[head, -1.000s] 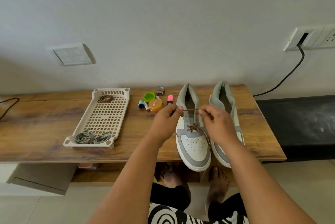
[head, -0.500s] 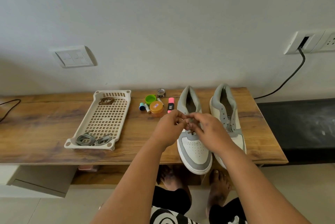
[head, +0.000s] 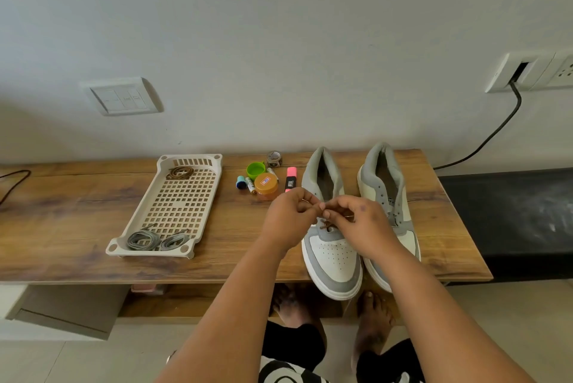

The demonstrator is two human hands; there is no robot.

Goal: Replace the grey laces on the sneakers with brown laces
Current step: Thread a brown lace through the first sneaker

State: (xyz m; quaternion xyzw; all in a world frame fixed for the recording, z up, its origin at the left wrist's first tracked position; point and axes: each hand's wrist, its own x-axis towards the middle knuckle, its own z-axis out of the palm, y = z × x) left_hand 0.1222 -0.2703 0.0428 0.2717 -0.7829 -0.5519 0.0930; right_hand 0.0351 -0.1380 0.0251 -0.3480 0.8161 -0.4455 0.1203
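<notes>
- So both hands sit low over the left sneaker [head: 333, 246], meeting right above the eyelets, which makes sense since that's where the lacing is going on.
- Left hand [head: 290, 218] has its fingers curled together, pinching one end of the brown lace [head: 327, 225]; right hand [head: 361, 223] pinches the other strand, fingers clamped on it too. The exact eyelet is hidden behind the knuckles.
- Only the lowest rows look threaded so far, so I'd guess this shoe is early on.
- Right sneaker [head: 387, 196] stands just beside it with bare eyelets, probably waiting its turn.
- Tray [head: 145, 221] on the surface [head: 62, 221] keeps things sorted: pulled grey laces [head: 156, 240] bundled at the near end, a spare brown lace coil [head: 179, 172] at the far end, likely for shoe two.
</notes>
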